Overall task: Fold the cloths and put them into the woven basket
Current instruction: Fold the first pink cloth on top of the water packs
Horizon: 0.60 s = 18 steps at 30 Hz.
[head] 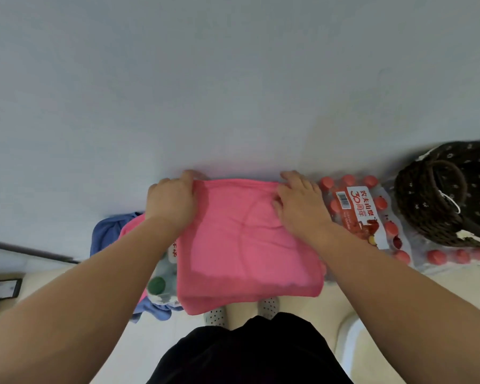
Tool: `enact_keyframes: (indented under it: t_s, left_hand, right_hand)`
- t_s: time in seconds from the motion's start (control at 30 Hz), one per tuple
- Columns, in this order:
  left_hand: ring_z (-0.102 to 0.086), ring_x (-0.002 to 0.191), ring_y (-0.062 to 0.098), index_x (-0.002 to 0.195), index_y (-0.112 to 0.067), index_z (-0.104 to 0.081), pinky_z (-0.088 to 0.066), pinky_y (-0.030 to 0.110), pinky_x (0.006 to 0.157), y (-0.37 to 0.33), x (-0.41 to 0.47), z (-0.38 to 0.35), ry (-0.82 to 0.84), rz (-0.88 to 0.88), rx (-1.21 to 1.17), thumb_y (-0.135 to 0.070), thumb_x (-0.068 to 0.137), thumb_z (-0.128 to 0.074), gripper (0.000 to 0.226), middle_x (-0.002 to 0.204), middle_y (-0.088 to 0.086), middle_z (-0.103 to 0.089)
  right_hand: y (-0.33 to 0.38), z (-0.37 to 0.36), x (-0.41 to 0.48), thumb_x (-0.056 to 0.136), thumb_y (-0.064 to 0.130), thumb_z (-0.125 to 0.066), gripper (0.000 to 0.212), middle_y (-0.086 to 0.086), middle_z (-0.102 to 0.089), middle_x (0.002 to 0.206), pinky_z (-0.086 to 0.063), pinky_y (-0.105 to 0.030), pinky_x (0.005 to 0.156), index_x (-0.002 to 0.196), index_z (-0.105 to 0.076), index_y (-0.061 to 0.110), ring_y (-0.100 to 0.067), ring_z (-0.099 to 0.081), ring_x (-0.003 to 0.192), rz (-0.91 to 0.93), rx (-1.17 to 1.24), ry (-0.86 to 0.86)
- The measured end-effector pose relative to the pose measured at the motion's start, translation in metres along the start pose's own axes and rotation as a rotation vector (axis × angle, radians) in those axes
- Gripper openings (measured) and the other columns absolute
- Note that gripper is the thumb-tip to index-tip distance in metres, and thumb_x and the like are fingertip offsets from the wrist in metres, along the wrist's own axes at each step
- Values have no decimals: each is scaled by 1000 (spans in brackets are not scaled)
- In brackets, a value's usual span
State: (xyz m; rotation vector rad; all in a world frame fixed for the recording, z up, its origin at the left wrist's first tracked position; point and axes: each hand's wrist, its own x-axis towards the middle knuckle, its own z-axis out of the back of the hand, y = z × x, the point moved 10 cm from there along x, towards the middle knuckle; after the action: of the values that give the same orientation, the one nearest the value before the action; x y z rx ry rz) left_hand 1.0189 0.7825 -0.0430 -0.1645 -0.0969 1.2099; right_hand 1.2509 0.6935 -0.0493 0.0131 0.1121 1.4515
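fingers (pixel 188 176): left hand (pixel 170 201), right hand (pixel 302 205) seemingly grip pink cloth (pixel 241 245) far corners

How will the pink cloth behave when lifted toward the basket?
Probably floppy: the pink cloth creases by the right hand and its near edge sags. Likely light; unheld corners may unfold in transit.

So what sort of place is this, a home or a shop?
Probably a corner of a home, perhaps a storeroom: a pink cloth lies on shrink-wrapped packs of bottled water against a plain wall, a woven basket is nearby, and the person wears slippers.
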Motion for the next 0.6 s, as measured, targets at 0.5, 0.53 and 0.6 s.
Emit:
enact_keyframes:
  t_s: [0.5, 0.53, 0.6]
  left_hand:
    - [-61, 88, 32, 100, -22, -64, -37, 33, 69, 13, 18, -12, 81, 62, 145, -42, 90, -44, 30, 92, 6, -68]
    - [-61, 88, 32, 98, -23, -64, -37, 33, 69, 13, 18, -13, 89, 61, 153, -43, 90, -44, 30, 91, 6, -68]
    - [-62, 88, 32, 91, -21, -59, -37, 34, 70, 15, 17, -13, 100, 71, 150, -44, 90, -45, 27, 91, 7, -69]
  right_hand:
    - [0, -2, 47, 90, 23, -58, 24, -3, -55, 116, -41, -40, 93, 113, -63, 22, -26, -49, 117, 79, -52, 166]
    - [1, -2, 46, 89, 21, -57, 23, -3, -54, 115, -42, -40, 91, 111, -63, 21, -26, -50, 115, 89, -29, 166]
    - [2, -1, 43, 88, 17, -57, 21, -3, -55, 112, -42, -40, 87, 107, -61, 20, -26, -51, 111, 98, 16, 147]
